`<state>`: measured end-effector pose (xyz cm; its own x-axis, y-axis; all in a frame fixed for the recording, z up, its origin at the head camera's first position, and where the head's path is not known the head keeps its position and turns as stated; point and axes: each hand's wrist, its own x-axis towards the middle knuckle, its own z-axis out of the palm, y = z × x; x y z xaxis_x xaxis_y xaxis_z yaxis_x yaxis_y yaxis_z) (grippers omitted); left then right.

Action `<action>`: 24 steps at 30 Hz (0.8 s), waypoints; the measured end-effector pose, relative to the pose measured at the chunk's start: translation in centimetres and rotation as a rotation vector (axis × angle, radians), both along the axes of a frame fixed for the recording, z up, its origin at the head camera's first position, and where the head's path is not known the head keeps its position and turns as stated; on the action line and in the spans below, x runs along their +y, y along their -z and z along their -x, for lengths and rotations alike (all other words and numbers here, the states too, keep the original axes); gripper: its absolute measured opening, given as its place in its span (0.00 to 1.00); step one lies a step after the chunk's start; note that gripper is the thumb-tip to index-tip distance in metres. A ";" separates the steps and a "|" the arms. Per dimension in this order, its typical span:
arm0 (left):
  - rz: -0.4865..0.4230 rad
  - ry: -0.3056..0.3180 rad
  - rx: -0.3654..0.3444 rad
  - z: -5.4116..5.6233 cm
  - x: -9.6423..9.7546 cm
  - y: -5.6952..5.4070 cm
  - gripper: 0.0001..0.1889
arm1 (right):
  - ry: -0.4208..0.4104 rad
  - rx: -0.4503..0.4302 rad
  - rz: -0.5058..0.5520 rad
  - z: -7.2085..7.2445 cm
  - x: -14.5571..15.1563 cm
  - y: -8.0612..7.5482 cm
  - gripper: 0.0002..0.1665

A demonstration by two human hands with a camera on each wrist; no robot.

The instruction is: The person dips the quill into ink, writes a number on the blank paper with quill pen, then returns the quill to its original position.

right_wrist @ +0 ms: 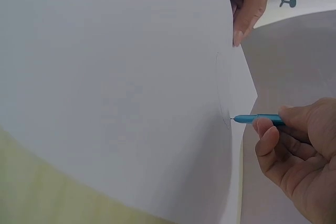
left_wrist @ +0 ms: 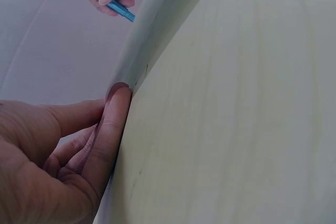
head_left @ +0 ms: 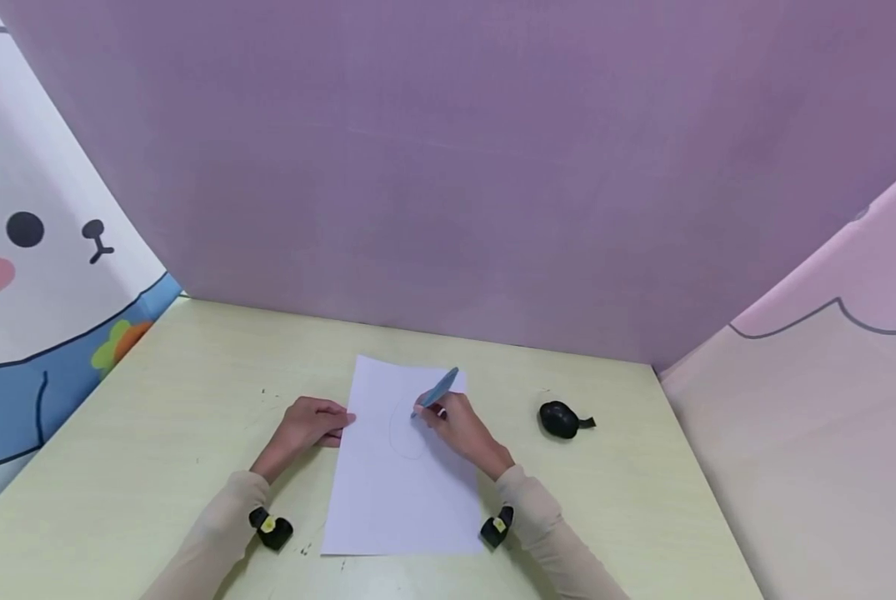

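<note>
On the pale yellow tabletop (head_left: 628, 517) in the head view lies a white rectangular paper sheet (head_left: 395, 508); the right hand (head_left: 463, 429) grips a slim blue pen (head_left: 441, 387) over it, the left hand (head_left: 308, 423) pinches its left edge, and a rounded black object with a short strap (head_left: 558, 419) sits apart to the right. From the left wrist, thumb and finger close on the sheet's edge. From the right wrist, the pen's tip appears to touch the sheet near a thin curved line (right_wrist: 218, 85).
</note>
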<state>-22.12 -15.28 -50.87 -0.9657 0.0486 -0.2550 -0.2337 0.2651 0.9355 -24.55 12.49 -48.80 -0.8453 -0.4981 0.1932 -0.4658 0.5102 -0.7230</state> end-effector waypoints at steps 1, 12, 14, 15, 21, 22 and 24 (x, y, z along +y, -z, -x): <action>0.000 0.000 -0.001 0.0 0.0 0.0 0.14 | -0.002 -0.001 0.002 0.1 0.0 0.1 0.09; -0.023 0.011 -0.002 0.1 0.1 0.1 0.15 | -0.023 0.022 -0.011 0.4 -0.5 0.3 0.09; -0.022 0.015 -0.002 0.0 0.1 0.0 0.15 | -0.021 0.019 -0.013 0.4 -0.5 0.3 0.08; -0.020 0.019 -0.001 0.1 0.1 0.0 0.15 | -0.020 0.018 -0.013 0.4 -0.5 0.3 0.08; -0.009 0.043 0.025 0.3 -0.4 -0.1 0.15 | -0.031 0.026 0.025 0.6 -0.8 0.5 0.10; -0.004 0.047 0.028 0.3 -0.4 -0.1 0.16 | -0.037 0.024 0.032 0.6 -0.9 0.6 0.10; 0.007 0.054 0.025 0.3 -0.6 0.0 0.17 | -0.047 0.020 0.035 0.6 -1.0 0.8 0.10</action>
